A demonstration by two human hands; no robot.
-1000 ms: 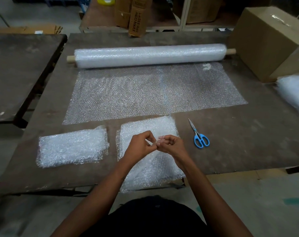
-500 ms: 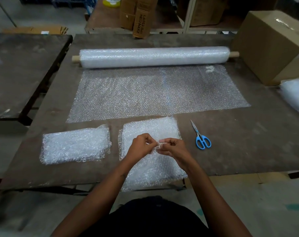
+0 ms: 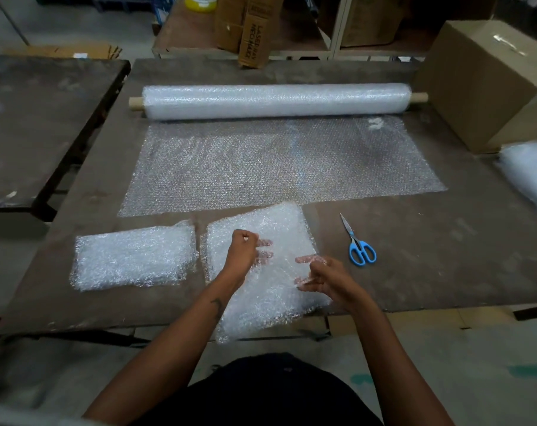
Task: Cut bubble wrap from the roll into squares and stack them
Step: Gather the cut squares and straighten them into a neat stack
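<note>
A long bubble wrap roll [image 3: 276,99] lies across the back of the brown table [image 3: 415,265], with an unrolled sheet [image 3: 279,167] spread toward me. A cut bubble wrap piece [image 3: 270,278] hangs over the near edge. My left hand [image 3: 242,253] grips its top layer, fingers tucked under the film. My right hand [image 3: 322,275] pinches the same piece further right, fingers showing through the wrap. A stack of cut squares [image 3: 135,256] rests to the left. Blue-handled scissors [image 3: 358,245] lie shut on the table to the right.
A large cardboard box [image 3: 488,81] stands at the back right corner, with more bubble wrap [image 3: 528,173] in front of it. A second dark table [image 3: 39,124] sits to the left across a gap. Shelving with cartons [image 3: 252,29] is behind.
My hands, pinched together at the middle of the cut piece, have pulled apart, with the left going up-left and the right going down-right, spreading a layer of the wrap.
</note>
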